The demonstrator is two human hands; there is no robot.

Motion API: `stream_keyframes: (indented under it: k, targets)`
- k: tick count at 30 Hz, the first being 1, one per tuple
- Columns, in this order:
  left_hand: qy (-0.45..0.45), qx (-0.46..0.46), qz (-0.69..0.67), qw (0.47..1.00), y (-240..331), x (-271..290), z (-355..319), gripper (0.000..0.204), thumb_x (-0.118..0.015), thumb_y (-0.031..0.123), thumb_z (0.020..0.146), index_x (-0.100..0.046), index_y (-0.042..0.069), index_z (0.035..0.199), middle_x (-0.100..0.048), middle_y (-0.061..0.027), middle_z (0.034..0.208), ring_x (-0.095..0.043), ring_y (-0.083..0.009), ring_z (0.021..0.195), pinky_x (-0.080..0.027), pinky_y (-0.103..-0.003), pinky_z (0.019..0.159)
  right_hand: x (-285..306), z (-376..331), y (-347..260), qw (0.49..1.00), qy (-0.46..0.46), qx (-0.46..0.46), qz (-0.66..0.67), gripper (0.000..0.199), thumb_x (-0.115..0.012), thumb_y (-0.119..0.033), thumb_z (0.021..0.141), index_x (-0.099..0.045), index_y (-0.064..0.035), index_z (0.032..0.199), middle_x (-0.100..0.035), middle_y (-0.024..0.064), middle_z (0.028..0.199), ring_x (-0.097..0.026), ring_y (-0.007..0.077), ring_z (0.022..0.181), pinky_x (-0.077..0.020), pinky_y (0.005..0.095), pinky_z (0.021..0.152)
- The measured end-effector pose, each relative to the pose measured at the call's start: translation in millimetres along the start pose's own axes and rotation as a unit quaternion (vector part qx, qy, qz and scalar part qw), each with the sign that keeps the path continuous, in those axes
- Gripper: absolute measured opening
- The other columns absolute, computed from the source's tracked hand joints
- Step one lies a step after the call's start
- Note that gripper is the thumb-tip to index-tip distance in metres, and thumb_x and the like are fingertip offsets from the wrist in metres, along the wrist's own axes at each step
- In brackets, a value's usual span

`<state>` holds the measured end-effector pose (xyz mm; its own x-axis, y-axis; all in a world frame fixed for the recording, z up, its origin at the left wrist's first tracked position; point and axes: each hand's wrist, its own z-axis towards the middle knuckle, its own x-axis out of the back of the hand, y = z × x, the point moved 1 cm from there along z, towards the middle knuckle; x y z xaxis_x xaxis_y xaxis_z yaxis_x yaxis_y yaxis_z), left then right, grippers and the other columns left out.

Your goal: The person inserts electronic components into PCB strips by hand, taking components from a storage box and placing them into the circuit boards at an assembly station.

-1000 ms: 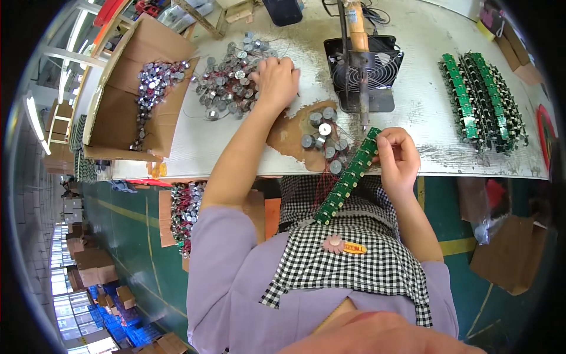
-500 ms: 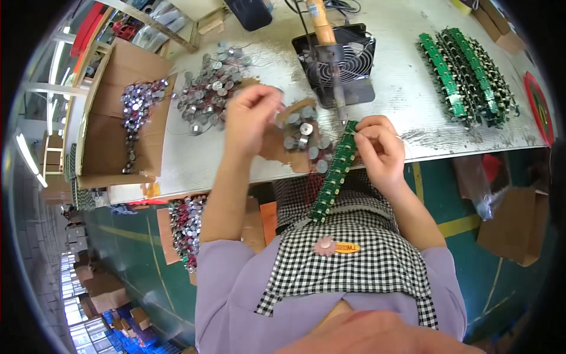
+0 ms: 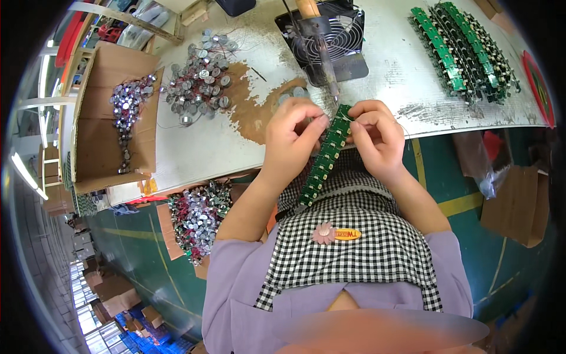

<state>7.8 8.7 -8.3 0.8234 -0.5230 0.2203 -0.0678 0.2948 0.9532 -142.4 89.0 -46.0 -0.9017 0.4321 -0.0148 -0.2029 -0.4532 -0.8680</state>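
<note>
My right hand (image 3: 382, 140) pinches the upper end of a long green circuit board strip (image 3: 323, 162) between thumb and fingers. The strip slants down toward my apron, with small pale components along its edge. Close by on its left, my left hand (image 3: 290, 141) is closed in a pinch; what its fingertips hold is too small to make out. Just above the strip's top end points the tip of a soldering iron (image 3: 328, 66), fixed with its tip downward. A few round metal discs (image 3: 295, 93) lie behind my left hand, partly hidden by it.
A black fan (image 3: 339, 41) stands behind the iron. Several wired metal discs (image 3: 203, 79) are heaped at left, beside a cardboard box (image 3: 91, 130) holding more. Rows of green board strips (image 3: 442, 56) lie at right. Below the table's front edge is another pile of discs (image 3: 200, 221).
My left hand has moved right and down from the discs to the board strip. My right hand still holds the strip, and the view has shifted slightly.
</note>
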Motion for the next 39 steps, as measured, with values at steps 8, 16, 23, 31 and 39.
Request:
stream_keyframes:
  k: [8, 16, 23, 31, 39]
  targets:
    - [-0.032, 0.148, -0.092, 0.984, 2.8, -12.3, 11.0, 0.011, -0.060, 0.009, 0.087, -0.056, 0.000, 0.085, -0.055, 0.0006, 0.063, -0.049, -0.0049, 0.047, -0.037, -0.019, 0.042, -0.1, 2.3, -7.9, 1.000, 0.007, -0.003, -0.002, 0.008, -0.060, 0.007, 0.080, -0.053, 0.0029, 0.082, -0.058, 0.0139, 0.095, -0.060, 0.0108, 0.067, -0.0512, 0.0213, 0.055]
    - [0.001, 0.123, -0.104, 0.987, 8.5, -13.6, 14.6, 0.006, -0.061, 0.005, 0.085, -0.059, 0.000, 0.084, -0.054, 0.0011, 0.065, -0.044, -0.0040, 0.047, -0.033, -0.018, 0.043, -1.3, 14.6, -11.9, 0.999, -0.009, 0.013, -0.029, 0.009, -0.061, 0.006, 0.079, -0.054, 0.0020, 0.082, -0.058, 0.0133, 0.095, -0.060, 0.0120, 0.067, -0.0511, 0.0220, 0.052]
    - [0.008, 0.122, -0.051, 0.991, 7.2, -14.1, 9.0, 0.009, -0.061, 0.006, 0.085, -0.057, 0.000, 0.081, -0.056, 0.0022, 0.064, -0.048, -0.0016, 0.052, -0.036, -0.019, 0.045, -2.2, 6.0, -6.7, 1.000, -0.008, -0.007, 0.009, 0.008, -0.061, 0.006, 0.081, -0.054, 0.0025, 0.082, -0.056, 0.0131, 0.097, -0.059, 0.0102, 0.068, -0.0504, 0.0205, 0.052]
    - [0.012, 0.092, -0.114, 0.989, -0.4, -15.6, 8.9, 0.006, -0.064, 0.005, 0.083, -0.060, 0.001, 0.084, -0.057, 0.0029, 0.069, -0.045, -0.0014, 0.052, -0.033, -0.017, 0.045, -3.5, 3.7, -4.9, 0.998, 0.016, -0.032, 0.055, 0.006, -0.057, 0.006, 0.083, -0.052, 0.0036, 0.084, -0.054, 0.0129, 0.099, -0.057, 0.0091, 0.066, -0.0496, 0.0199, 0.052]
    - [0.003, 0.108, -0.096, 0.989, -2.8, -14.2, 13.1, 0.006, -0.066, 0.003, 0.081, -0.060, 0.001, 0.082, -0.056, 0.0033, 0.068, -0.043, -0.0002, 0.051, -0.031, -0.016, 0.044, -5.9, 5.8, -4.0, 1.000, 0.014, -0.022, -0.001, 0.008, -0.059, 0.008, 0.081, -0.054, 0.0025, 0.083, -0.056, 0.0115, 0.094, -0.056, 0.0091, 0.061, -0.0466, 0.0199, 0.049]
